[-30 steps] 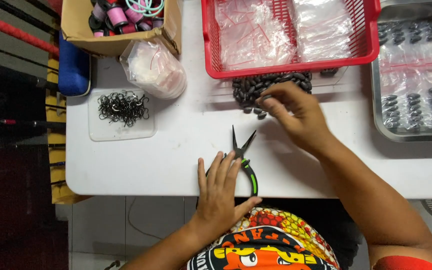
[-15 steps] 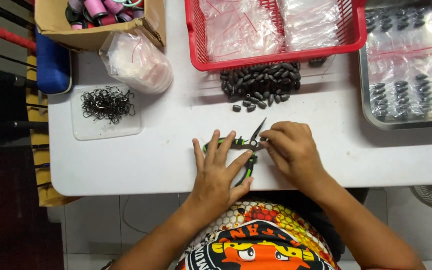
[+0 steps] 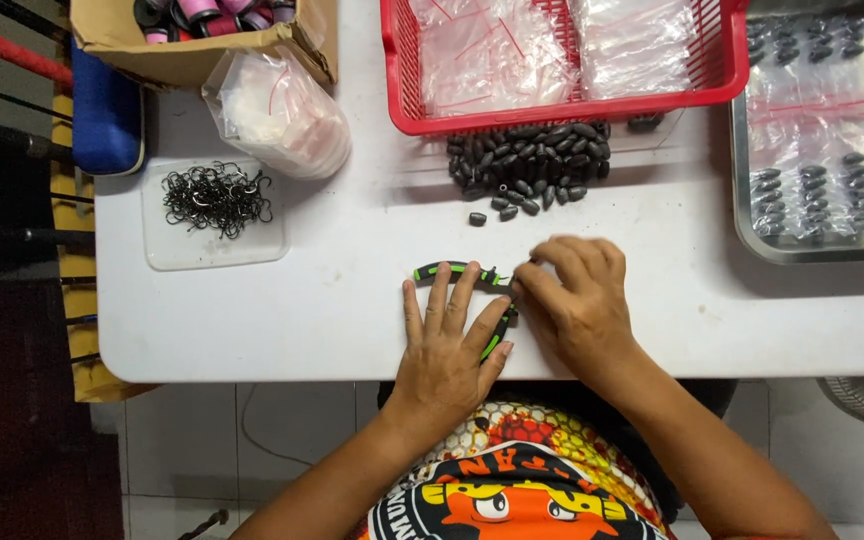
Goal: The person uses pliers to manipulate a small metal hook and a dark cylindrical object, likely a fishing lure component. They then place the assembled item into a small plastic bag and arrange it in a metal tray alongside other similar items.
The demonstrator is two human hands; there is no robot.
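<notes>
Pliers (image 3: 457, 272) under hands; weights pile (image 3: 527, 160) behind; hooks tray (image 3: 214, 215) left; basket (image 3: 562, 60) rear.

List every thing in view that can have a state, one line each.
Green-and-black pliers: flat on the table, handles spread, under both hands.
Left hand: flat on the pliers.
Right hand: fingertips at the pliers' head.
Red basket: filled with clear bags.
Cardboard box: open.
Metal tray: holding bagged weights.

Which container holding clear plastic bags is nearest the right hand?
The red basket, straight above the right hand past the pile of dark sinkers. The metal tray sits further right; the loose bag bundle is far left.
</notes>
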